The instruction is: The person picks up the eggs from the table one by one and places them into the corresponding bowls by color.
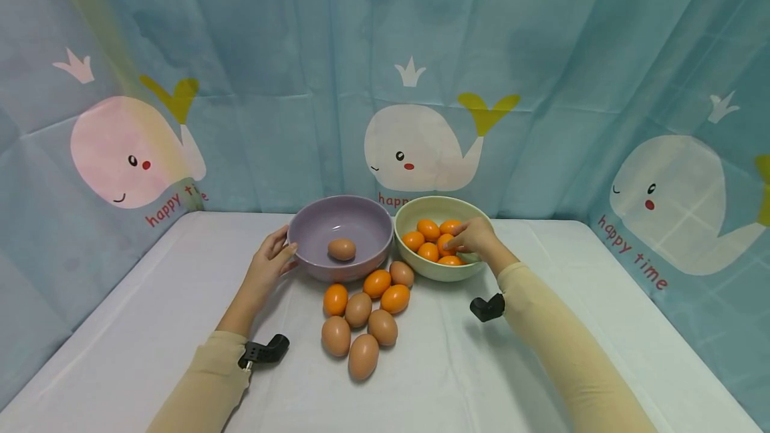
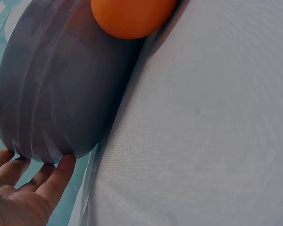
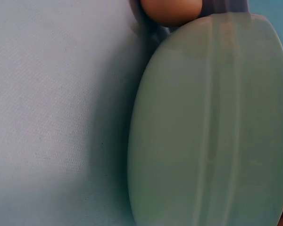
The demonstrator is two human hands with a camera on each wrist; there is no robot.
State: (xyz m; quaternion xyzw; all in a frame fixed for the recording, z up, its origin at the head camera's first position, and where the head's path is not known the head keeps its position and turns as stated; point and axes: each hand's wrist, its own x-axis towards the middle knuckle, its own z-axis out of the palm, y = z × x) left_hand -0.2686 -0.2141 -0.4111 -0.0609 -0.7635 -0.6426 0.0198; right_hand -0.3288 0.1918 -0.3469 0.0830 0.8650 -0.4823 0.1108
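Observation:
My left hand [image 1: 271, 262] holds the left side of a purple bowl [image 1: 301, 262], thumb at the rim. In the left wrist view its fingertips [image 2: 66, 162] touch the bowl's outer wall. One brown egg [image 1: 341, 249] lies inside that bowl. My right hand [image 1: 478, 236] reaches over the right rim of a light green bowl [image 1: 445, 274], its fingers around an orange egg [image 1: 445, 244]. Several more orange eggs [image 1: 428, 229] fill the bowl around it. The right wrist view shows the green bowl's outside [image 3: 188, 122], with most of the hand hidden behind it.
In front of the bowls lies a loose group of brown eggs [image 1: 363, 357] and orange eggs [image 1: 395, 299]. One brown egg [image 1: 402, 274] sits close to the green bowl. Everything stands on a white-covered table [image 1: 451, 379], with a blue whale-print curtain [image 1: 289, 146] behind.

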